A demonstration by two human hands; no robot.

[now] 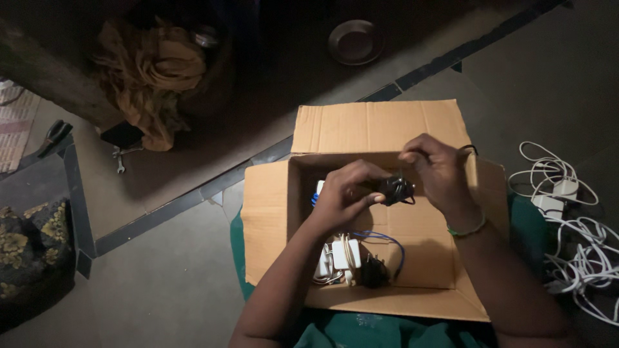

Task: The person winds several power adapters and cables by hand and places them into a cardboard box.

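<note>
Both hands work over an open cardboard box (271, 212) that sits at the lower centre of the view, its far flap folded out toward 12 o'clock. The left hand (345, 193) curls around a small black charger (394, 190), thumb and fingers clenched on its body, holding it above the middle of the box. The right hand (438, 171), at 2 o'clock from the charger, pinches a thin black cord (469, 149) between thumb and forefinger; the cord loops out past the knuckles, and how it joins the charger is too dark to tell. A green bangle (469, 229) circles the right wrist. On the box floor, at 6 o'clock from the charger, lie white adapters (340, 254) with their wound cables, a blue wire (380, 236) arcing beside them, and a second black plug (373, 270) near the close wall; the left forearm crosses in front of part of this pile. Outside the box at 3 o'clock, a tangle of white cables (580, 251) with white adapter blocks spreads over the floor. At 10 o'clock a crumpled tan cloth (151, 71) hangs over a dark ledge, with pliers (57, 135) farther left at 9 o'clock. A round metal dish (356, 42) rests on the floor at 12 o'clock, well apart from the box. Green fabric (361, 328) shows beneath the box's near edge.
</note>
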